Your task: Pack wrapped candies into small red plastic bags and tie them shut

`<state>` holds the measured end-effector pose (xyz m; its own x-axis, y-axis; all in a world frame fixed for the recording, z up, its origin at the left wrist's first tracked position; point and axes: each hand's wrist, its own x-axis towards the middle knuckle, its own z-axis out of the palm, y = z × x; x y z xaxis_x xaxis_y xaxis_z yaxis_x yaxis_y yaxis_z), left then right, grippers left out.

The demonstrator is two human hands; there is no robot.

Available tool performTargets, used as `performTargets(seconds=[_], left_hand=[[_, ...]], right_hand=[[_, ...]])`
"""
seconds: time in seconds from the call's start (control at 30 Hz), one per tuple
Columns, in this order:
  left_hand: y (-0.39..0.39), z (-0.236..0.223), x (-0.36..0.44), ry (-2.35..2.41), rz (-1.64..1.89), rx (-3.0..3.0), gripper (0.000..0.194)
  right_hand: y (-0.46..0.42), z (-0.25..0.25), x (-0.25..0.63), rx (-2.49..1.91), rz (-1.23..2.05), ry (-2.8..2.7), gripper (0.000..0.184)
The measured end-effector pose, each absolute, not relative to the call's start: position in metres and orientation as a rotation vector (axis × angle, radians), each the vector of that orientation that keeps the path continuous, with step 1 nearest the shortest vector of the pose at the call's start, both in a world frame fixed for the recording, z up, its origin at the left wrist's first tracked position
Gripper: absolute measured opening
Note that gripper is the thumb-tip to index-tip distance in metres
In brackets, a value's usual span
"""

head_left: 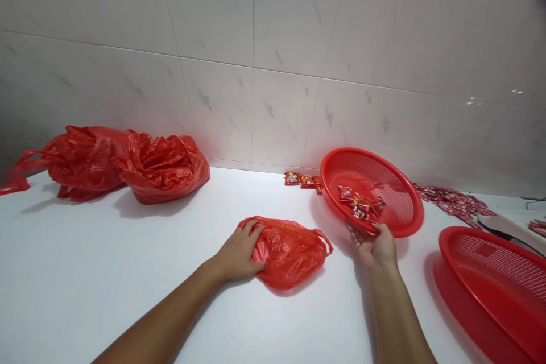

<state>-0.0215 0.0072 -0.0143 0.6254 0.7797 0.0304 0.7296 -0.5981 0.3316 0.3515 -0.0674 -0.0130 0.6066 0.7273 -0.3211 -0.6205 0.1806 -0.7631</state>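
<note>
My left hand [239, 253] rests on a small red plastic bag [290, 250] lying on the white table, fingers curled over its left side. My right hand [375, 245] grips the near rim of a round red plastic basket [384, 176] and tips it up toward me. Several small red wrapped candies [360, 202] lie inside the basket near its low edge.
Two fuller red plastic bags [162, 168] sit at the back left against the tiled wall. A few loose candy packets [302, 180] lie by the wall behind the basket. A second red basket [499, 290] stands at the right edge, with red patterned wrappers [452, 200] behind it.
</note>
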Motion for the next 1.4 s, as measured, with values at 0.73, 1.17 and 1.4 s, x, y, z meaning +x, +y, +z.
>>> performTargets(seconds=[0.73, 1.17, 1.4], left_hand=[[0.007, -0.009, -0.020, 0.946, 0.419, 2.648, 0.095], [-0.020, -0.018, 0.012, 0.946, 0.343, 2.638, 0.096], [-0.002, 0.002, -0.013, 1.009, 0.468, 2.425, 0.095]], right_hand=[[-0.077, -0.005, 0.258, -0.551, 1.487, -0.509, 0.063], [-0.085, 0.006, 0.266, -0.647, 1.256, -0.570, 0.014], [-0.074, -0.012, 0.278, -1.078, 1.131, -0.618, 0.038]])
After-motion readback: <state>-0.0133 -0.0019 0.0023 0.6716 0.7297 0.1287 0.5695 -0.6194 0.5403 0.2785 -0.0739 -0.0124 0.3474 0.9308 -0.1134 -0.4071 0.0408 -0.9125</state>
